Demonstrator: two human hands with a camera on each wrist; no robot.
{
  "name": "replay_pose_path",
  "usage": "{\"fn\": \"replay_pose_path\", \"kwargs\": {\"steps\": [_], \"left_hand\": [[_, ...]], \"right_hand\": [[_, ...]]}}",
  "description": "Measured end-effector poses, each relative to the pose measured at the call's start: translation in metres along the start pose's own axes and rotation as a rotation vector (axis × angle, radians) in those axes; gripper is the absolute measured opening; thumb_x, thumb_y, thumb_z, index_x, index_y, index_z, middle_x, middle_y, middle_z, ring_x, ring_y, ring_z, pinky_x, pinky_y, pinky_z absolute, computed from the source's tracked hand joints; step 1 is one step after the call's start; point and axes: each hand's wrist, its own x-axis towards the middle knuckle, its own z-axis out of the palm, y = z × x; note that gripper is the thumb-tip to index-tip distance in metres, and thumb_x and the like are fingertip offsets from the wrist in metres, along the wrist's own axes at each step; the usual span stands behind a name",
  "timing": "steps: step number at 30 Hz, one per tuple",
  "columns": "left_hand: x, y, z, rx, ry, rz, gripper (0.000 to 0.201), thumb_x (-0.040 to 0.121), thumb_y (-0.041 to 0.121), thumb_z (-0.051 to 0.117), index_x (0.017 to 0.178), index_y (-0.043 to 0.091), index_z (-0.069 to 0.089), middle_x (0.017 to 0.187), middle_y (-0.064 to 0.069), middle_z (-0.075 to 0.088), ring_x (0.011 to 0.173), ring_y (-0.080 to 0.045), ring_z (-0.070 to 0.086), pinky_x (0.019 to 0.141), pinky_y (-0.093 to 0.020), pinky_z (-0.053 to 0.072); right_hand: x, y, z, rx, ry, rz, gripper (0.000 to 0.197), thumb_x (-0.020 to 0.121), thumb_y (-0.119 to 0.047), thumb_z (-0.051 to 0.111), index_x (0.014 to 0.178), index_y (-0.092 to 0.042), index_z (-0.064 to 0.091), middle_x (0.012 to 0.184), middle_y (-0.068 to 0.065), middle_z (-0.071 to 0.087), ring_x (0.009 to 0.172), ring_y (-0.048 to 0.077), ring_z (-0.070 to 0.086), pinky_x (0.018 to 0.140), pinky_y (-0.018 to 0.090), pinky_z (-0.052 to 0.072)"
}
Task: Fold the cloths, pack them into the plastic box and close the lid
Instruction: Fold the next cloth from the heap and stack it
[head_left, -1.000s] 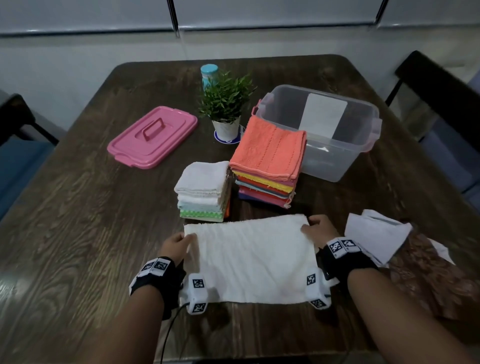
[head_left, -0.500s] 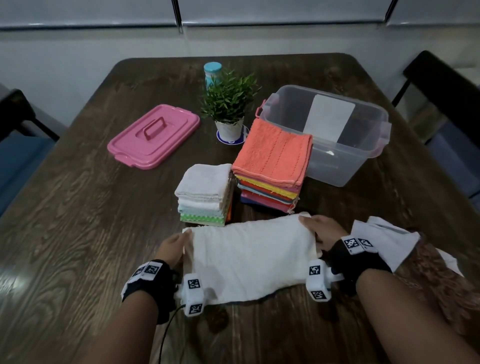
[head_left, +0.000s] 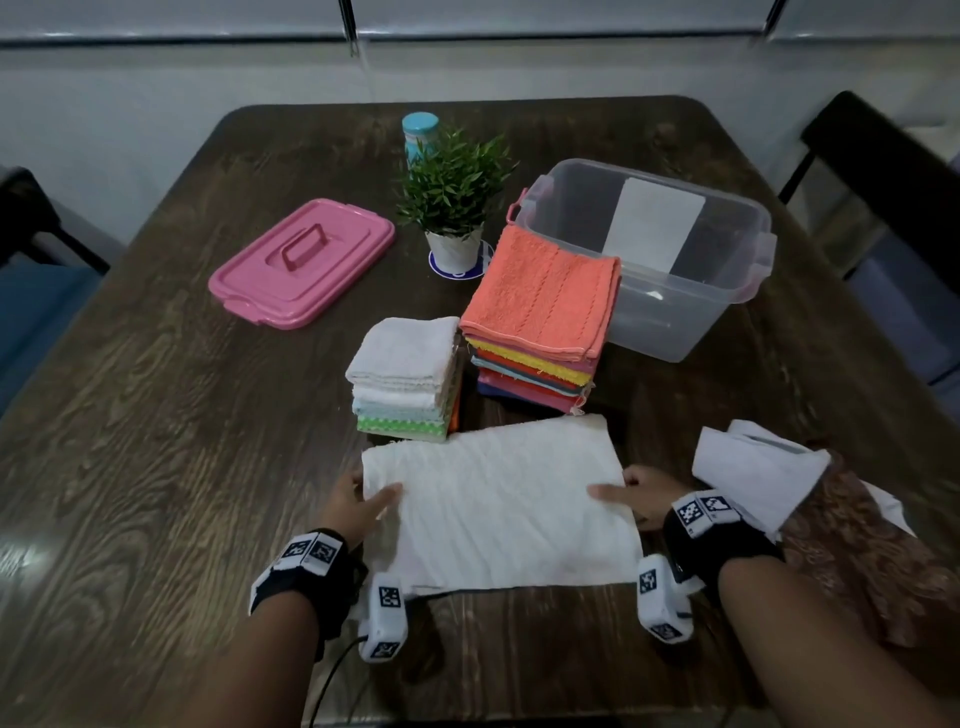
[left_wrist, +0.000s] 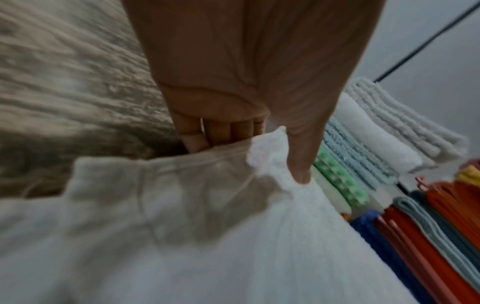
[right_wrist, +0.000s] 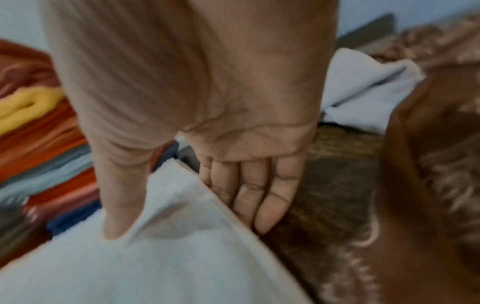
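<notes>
While both hands, my left hand and right hand, pinch the white cloth, thumbs on top, I judge: two stacks folded, box unpacked, lid off.

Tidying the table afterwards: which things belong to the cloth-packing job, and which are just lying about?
Job: white cloth, pinched by left hand and right hand; two folded stacks; clear box; pink lid.

Lying about: potted plant; blue-capped bottle; brown patterned fabric.
</notes>
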Motion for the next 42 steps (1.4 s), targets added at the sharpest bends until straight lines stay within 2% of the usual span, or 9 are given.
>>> {"fn": "replay_pose_path", "kwargs": {"steps": [3, 9, 14, 22, 26, 29, 32, 37, 42], "left_hand": [[-0.006, -0.005, 0.002, 0.021, -0.01, 0.005, 0.046, 0.08, 0.013, 0.076, 0.115, 0.013, 0.047, 0.107, -0.007, 0.063, 0.091, -0.023, 0.061, 0.079, -0.036, 0.052], [-0.013, -0.01, 0.0, -0.077, 0.066, 0.025, 0.063, 0.083, 0.007, 0.072, 0.134, 0.006, 0.035, 0.123, -0.02, 0.058, 0.1, -0.033, 0.061, 0.061, -0.028, 0.047], [-0.017, -0.02, -0.001, -0.007, -0.008, 0.031, 0.096, 0.068, 0.006, 0.085, 0.142, 0.015, 0.025, 0.121, -0.014, 0.057, 0.104, -0.027, 0.059, 0.091, -0.043, 0.05], [-0.021, -0.02, -0.003, 0.012, 0.054, 0.04, 0.069, 0.083, 0.0, 0.067, 0.139, 0.02, 0.031, 0.118, -0.015, 0.058, 0.1, -0.031, 0.06, 0.086, -0.049, 0.052], [-0.017, -0.031, -0.002, 0.113, 0.07, 0.062, 0.079, 0.069, 0.014, 0.083, 0.132, 0.027, 0.036, 0.127, -0.012, 0.055, 0.11, -0.029, 0.057, 0.093, -0.051, 0.05], [-0.02, -0.029, 0.0, 0.198, 0.081, 0.062, 0.082, 0.066, 0.019, 0.085, 0.132, 0.03, 0.037, 0.133, -0.009, 0.043, 0.118, -0.03, 0.05, 0.1, -0.051, 0.045], [-0.025, -0.023, -0.001, 0.272, 0.086, 0.074, 0.083, 0.069, 0.016, 0.083, 0.136, 0.022, 0.035, 0.135, -0.009, 0.03, 0.122, -0.03, 0.045, 0.106, -0.046, 0.04], [-0.037, -0.007, -0.005, 0.478, 0.165, 0.259, 0.058, 0.07, 0.025, 0.082, 0.117, 0.025, 0.048, 0.116, 0.0, 0.039, 0.109, -0.02, 0.048, 0.092, -0.035, 0.048], [-0.055, 0.022, 0.016, 0.517, -0.203, 0.473, 0.036, 0.07, 0.042, 0.081, 0.094, 0.032, 0.057, 0.1, 0.014, 0.053, 0.087, -0.003, 0.054, 0.075, -0.018, 0.047]], "right_hand": [[-0.006, 0.002, 0.001, -0.243, 0.013, -0.055, 0.04, 0.091, -0.04, 0.062, 0.119, -0.011, 0.059, 0.118, 0.008, 0.063, 0.1, 0.022, 0.061, 0.085, 0.029, 0.047], [-0.016, 0.01, 0.009, 0.064, 0.006, 0.002, 0.03, 0.087, -0.045, 0.065, 0.096, -0.016, 0.062, 0.104, 0.011, 0.069, 0.094, 0.026, 0.066, 0.088, 0.041, 0.054], [-0.024, 0.018, 0.013, -0.175, -0.165, 0.023, 0.028, 0.088, -0.031, 0.069, 0.11, -0.016, 0.059, 0.09, -0.002, 0.064, 0.086, 0.017, 0.063, 0.074, 0.027, 0.053], [-0.024, 0.005, 0.01, 0.053, 0.088, 0.068, 0.043, 0.1, -0.036, 0.047, 0.118, 0.0, 0.061, 0.098, 0.015, 0.07, 0.088, 0.028, 0.065, 0.075, 0.033, 0.048], [-0.026, 0.015, 0.014, -0.131, -0.048, 0.11, 0.073, 0.068, -0.056, 0.077, 0.123, -0.014, 0.053, 0.111, 0.005, 0.063, 0.099, 0.024, 0.063, 0.071, 0.036, 0.057], [-0.028, 0.016, 0.013, -0.217, -0.091, 0.161, 0.095, 0.048, -0.038, 0.093, 0.126, -0.015, 0.043, 0.124, 0.009, 0.055, 0.108, 0.034, 0.06, 0.075, 0.047, 0.059], [-0.045, 0.003, 0.011, -0.159, -0.103, 0.188, 0.068, 0.061, -0.002, 0.088, 0.116, -0.008, 0.049, 0.114, 0.016, 0.058, 0.096, 0.04, 0.065, 0.066, 0.048, 0.06], [-0.06, -0.017, 0.001, -0.352, -0.093, 0.212, 0.024, 0.076, -0.011, 0.08, 0.09, 0.001, 0.063, 0.074, 0.012, 0.072, 0.057, 0.017, 0.07, 0.054, 0.026, 0.057], [-0.073, -0.051, -0.007, -0.062, -0.19, 0.014, 0.011, 0.087, -0.016, 0.069, 0.086, -0.008, 0.061, 0.072, 0.007, 0.064, 0.062, 0.015, 0.062, 0.055, 0.023, 0.047]]}}
